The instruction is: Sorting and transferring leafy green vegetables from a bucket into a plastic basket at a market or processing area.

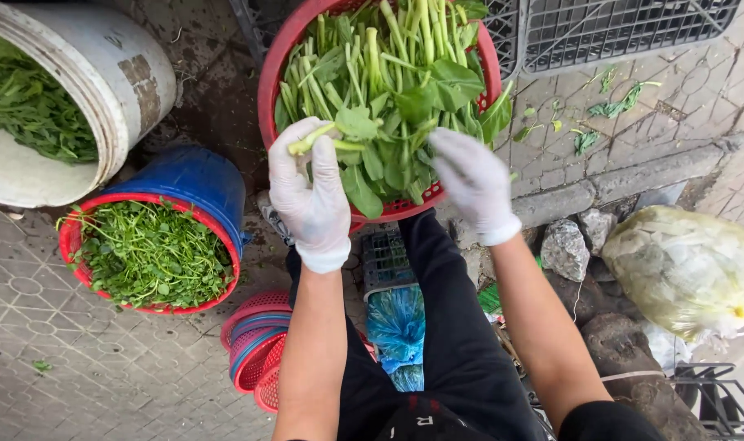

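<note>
A red plastic basket [267, 90] rests on my knees, heaped with long-stemmed leafy greens [396, 73]. My left hand [310, 192], in a white glove, grips one pale green stalk [310, 140] at the basket's near left rim. Also gloved in white, my right hand [470, 180] has its fingers closed on the leaves at the basket's near right side. Both forearms are bare and reach up from the bottom of the view.
A white bucket [115, 77] with greens lies tilted at top left. Below it a smaller red basket [68, 237] of small-leafed greens sits on a blue tub [196, 175]. Stacked red baskets [253, 351], a blue bag [396, 327], stones [564, 249] and a pale plastic bag [686, 269] surround my legs.
</note>
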